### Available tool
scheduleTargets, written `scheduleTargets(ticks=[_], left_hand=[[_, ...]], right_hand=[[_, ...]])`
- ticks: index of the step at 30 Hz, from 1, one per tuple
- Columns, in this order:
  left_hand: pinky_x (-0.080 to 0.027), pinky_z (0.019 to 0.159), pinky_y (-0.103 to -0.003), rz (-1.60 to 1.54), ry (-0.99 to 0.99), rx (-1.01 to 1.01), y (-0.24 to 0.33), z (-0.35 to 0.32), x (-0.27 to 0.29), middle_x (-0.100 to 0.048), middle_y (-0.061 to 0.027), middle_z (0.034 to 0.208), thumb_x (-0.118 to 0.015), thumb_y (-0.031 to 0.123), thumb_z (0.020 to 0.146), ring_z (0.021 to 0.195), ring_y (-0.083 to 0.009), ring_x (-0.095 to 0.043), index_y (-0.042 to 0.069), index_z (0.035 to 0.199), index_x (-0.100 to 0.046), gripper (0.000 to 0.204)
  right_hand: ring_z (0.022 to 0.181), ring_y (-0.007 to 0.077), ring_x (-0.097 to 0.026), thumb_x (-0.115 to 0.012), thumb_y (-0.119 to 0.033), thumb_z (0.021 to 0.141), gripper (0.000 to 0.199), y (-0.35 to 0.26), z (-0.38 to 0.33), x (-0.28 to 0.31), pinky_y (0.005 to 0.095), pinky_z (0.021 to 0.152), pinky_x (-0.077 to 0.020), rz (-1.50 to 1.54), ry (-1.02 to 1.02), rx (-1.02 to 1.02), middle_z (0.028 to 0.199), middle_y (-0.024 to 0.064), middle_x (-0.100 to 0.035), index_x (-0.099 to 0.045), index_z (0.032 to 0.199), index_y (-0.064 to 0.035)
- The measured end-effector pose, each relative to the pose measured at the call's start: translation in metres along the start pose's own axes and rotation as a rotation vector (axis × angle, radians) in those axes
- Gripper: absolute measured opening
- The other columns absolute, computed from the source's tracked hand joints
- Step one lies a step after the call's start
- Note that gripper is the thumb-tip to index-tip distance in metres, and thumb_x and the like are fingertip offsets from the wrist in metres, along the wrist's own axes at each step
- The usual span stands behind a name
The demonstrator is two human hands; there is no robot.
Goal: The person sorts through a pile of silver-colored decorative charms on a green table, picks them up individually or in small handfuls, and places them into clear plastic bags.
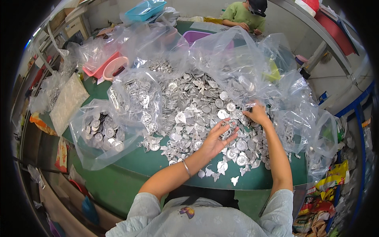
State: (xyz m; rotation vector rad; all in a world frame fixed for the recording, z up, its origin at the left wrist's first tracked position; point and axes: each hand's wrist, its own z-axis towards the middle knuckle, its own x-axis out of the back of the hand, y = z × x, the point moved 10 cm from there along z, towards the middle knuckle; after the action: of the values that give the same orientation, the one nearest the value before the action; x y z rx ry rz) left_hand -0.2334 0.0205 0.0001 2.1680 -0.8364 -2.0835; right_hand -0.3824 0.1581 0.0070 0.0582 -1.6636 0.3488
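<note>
My left hand (216,140) cups metal pieces (226,130) over the silvery heap (205,98) on the counter (152,162) — my right hand (258,113) apart, its grip unclear. Thin, stiff, probably light and slick, they look best taken by the rims.

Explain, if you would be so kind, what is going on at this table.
Two bare hands are at work among a large heap of silvery pieces on a green table. The left hand cups what look like round openwork pieces, while the right hand reaches to the heap's right side; its grip is unclear. A clear bag of discs sits to the left. Across the table is another person.
</note>
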Motion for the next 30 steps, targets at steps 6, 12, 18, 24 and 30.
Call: scheduleTargets(ticks=[6, 12, 18, 24, 30], left_hand=[[-0.040, 0.095, -0.037, -0.029, 0.018, 0.012, -0.001, 0.000, 0.004, -0.049, -0.0095, 0.111, -0.056, 0.012, 0.085, 0.110, -0.0251, -0.049, 0.007, 0.121, -0.040, 0.040], [-0.040, 0.096, -0.038, -0.031, 0.009, 0.001, 0.001, 0.000, 0.004, -0.048, -0.0095, 0.112, -0.057, 0.013, 0.084, 0.109, -0.0253, -0.049, 0.006, 0.121, -0.040, 0.041], [-0.041, 0.095, -0.038, -0.059, 0.022, -0.009, 0.003, 0.001, 0.006, -0.048, -0.0100, 0.110, -0.058, 0.013, 0.084, 0.108, -0.0262, -0.049, 0.006, 0.120, -0.041, 0.040], [-0.040, 0.097, -0.041, -0.088, 0.005, -0.025, 0.002, 0.001, 0.006, -0.048, -0.0120, 0.111, -0.057, 0.021, 0.086, 0.109, -0.0286, -0.049, 0.004, 0.120, -0.040, 0.041], [-0.039, 0.097, -0.046, -0.181, 0.008, 0.021, 0.001, 0.001, 0.004, -0.047, -0.0148, 0.112, -0.053, 0.032, 0.087, 0.109, -0.0300, -0.048, 0.002, 0.121, -0.038, 0.048]], right_hand=[[0.117, 0.0373, -0.039, -0.066, -0.032, 0.073, 0.063, -0.009, -0.006, 0.006, 0.0479, 0.098, -0.0265, 0.072, 0.043, 0.054, 0.123, 0.0194, -0.046, -0.042, 0.125, -0.0068], [0.111, 0.0365, -0.045, -0.070, -0.031, 0.069, 0.059, -0.014, -0.005, 0.017, 0.0416, 0.094, -0.0344, 0.058, 0.119, 0.146, 0.116, 0.0193, -0.052, -0.049, 0.119, -0.0062], [0.083, 0.0329, -0.059, -0.073, -0.018, 0.065, 0.042, -0.018, -0.002, 0.023, 0.0377, 0.073, -0.0446, 0.277, 0.123, 0.166, 0.089, 0.0190, -0.061, -0.058, 0.098, 0.0012], [0.075, 0.0195, -0.060, -0.065, -0.004, 0.072, 0.027, 0.001, -0.018, 0.037, 0.0297, 0.067, -0.0461, 0.658, 0.271, 0.045, 0.082, 0.0118, -0.063, -0.058, 0.096, 0.0041], [0.084, 0.0100, -0.056, -0.058, -0.002, 0.080, 0.030, -0.086, -0.076, 0.026, 0.0224, 0.077, -0.0446, 1.202, -0.190, 0.170, 0.098, 0.0055, -0.059, -0.054, 0.109, 0.0021]])
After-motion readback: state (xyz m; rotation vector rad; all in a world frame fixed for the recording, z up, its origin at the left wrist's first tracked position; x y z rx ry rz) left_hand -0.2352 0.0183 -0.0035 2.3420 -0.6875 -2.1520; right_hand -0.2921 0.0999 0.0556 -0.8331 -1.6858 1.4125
